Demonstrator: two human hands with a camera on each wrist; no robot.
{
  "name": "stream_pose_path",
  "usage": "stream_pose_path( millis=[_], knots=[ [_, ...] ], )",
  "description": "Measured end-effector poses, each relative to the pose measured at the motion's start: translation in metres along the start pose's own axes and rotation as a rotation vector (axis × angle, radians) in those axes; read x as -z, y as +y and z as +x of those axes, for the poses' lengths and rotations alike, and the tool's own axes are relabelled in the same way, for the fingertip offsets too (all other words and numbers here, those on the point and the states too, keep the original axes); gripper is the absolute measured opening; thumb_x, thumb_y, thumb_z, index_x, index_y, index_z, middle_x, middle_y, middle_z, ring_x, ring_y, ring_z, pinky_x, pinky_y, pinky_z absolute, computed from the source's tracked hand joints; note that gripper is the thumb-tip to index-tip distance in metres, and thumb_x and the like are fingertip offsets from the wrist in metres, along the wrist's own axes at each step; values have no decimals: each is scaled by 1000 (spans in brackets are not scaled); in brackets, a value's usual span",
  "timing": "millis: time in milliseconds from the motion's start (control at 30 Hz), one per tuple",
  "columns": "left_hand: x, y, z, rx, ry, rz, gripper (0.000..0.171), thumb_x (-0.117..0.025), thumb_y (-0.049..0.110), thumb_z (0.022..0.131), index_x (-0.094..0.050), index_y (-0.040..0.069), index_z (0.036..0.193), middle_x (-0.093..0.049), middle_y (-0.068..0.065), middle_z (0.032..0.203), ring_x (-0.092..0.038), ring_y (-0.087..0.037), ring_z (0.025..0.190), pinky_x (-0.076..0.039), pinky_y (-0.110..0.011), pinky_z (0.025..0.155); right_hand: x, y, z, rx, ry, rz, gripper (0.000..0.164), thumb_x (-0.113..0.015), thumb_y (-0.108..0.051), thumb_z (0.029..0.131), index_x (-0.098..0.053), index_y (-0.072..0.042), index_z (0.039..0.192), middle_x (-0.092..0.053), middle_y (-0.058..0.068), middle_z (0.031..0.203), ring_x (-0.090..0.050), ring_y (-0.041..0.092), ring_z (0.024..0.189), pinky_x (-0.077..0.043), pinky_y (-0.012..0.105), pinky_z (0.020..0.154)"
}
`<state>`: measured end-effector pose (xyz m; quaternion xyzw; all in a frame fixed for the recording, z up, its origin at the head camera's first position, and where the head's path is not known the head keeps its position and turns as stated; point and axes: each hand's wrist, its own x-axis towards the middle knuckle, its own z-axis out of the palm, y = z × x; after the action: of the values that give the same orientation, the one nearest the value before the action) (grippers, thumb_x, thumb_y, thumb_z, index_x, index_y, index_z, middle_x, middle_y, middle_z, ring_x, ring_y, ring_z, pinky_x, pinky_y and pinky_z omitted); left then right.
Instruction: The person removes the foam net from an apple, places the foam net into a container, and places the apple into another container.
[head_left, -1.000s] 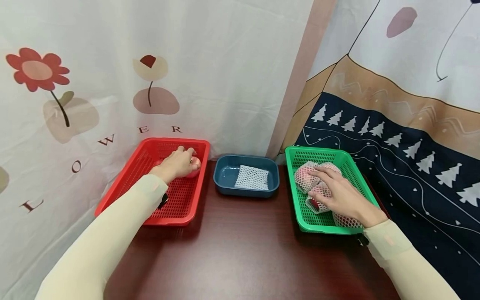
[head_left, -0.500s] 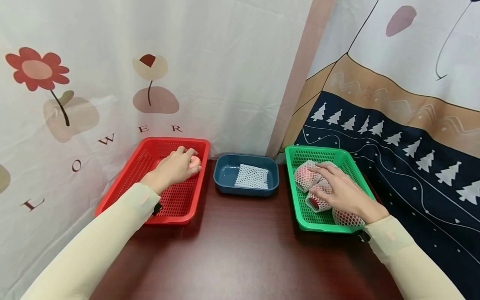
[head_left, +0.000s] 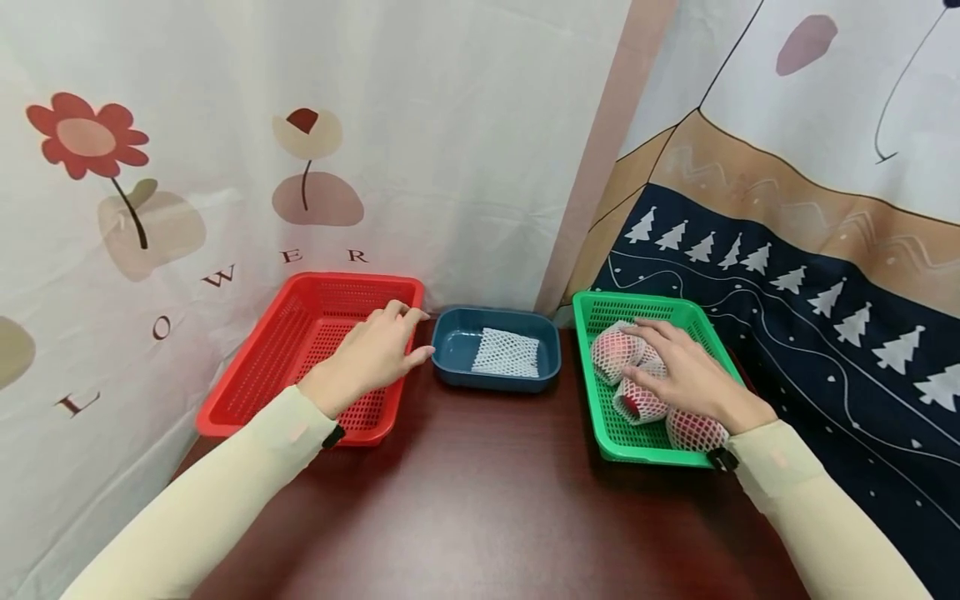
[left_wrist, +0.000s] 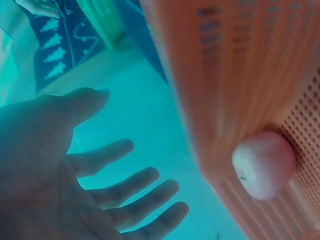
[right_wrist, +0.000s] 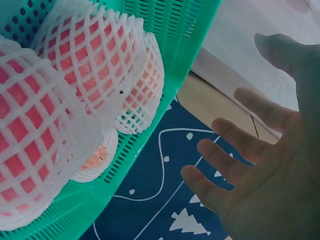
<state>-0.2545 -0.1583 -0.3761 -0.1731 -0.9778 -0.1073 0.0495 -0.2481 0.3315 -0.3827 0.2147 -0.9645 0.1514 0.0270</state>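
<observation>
My left hand [head_left: 369, 354], fingers spread and holding nothing, hovers over the right rim of the red basket [head_left: 258, 354]. It hides the pink apple [left_wrist: 265, 165] from the head view, but the left wrist view shows that fruit on the basket's floor, away from the fingers. Over the green basket [head_left: 651, 456] is my right hand [head_left: 686, 375], loosely spread and empty. Below and beside it lie several fruits in white foam nets, including a pinkish one [head_left: 613, 350], a redder one [head_left: 641, 398] and one near the front edge [head_left: 693, 429].
Between the baskets stands a blue dish [head_left: 495, 383] with a flat white foam net [head_left: 508, 353] in it. The baskets and dish rest on a dark brown table [head_left: 480, 492]. Printed curtains [head_left: 465, 150] hang close behind them.
My left hand has drawn off the apple in the red basket, moving right to the basket's rim with its fingers spreading. My right hand stays over the green basket.
</observation>
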Motion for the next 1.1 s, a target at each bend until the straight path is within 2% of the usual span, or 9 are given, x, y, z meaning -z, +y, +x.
stream_pose_path(
  millis=[167,433,567,667,867,1100],
  knots=[
    [-6,15,-5,-67,46,23,64,-84,40,107,-67,6,159,-67,-26,153,-72,-44,132,-69,-57,106,1,1,5,-12,-10,14,70,-76,-39,114,-53,-12,174,-42,27,183,-39,60,168,-32,87,133],
    [-14,32,-13,-113,75,1,62,-87,39,105,-70,8,156,-69,-25,152,-74,-42,127,-72,-53,98,0,5,15,-21,-20,21,67,-74,-40,115,-53,-14,173,-41,27,184,-38,59,168,-32,86,133],
    [-17,41,-17,-118,83,-3,63,-86,42,106,-69,11,158,-68,-23,155,-74,-41,127,-71,-55,96,1,6,20,-30,-33,32,68,-74,-39,115,-52,-13,174,-40,27,184,-36,59,169,-31,87,133],
    [-21,49,-19,-110,72,-18,64,-85,44,107,-68,13,160,-65,-22,160,-73,-41,132,-70,-58,99,2,7,23,-36,-42,31,69,-74,-39,115,-51,-13,175,-39,28,185,-35,60,170,-31,88,133],
    [-36,63,-22,-119,64,-53,65,-83,46,108,-66,15,162,-62,-20,165,-70,-41,138,-69,-58,105,4,8,28,-26,-57,10,73,-74,-44,115,-50,-11,175,-37,31,185,-34,63,169,-30,89,132],
    [-53,75,-28,-164,90,-125,65,-81,47,110,-63,15,164,-63,-19,164,-71,-42,140,-68,-59,103,6,9,37,-23,-92,-24,77,-76,-44,113,-48,-11,176,-35,32,185,-33,64,169,-28,90,132]
  ],
)
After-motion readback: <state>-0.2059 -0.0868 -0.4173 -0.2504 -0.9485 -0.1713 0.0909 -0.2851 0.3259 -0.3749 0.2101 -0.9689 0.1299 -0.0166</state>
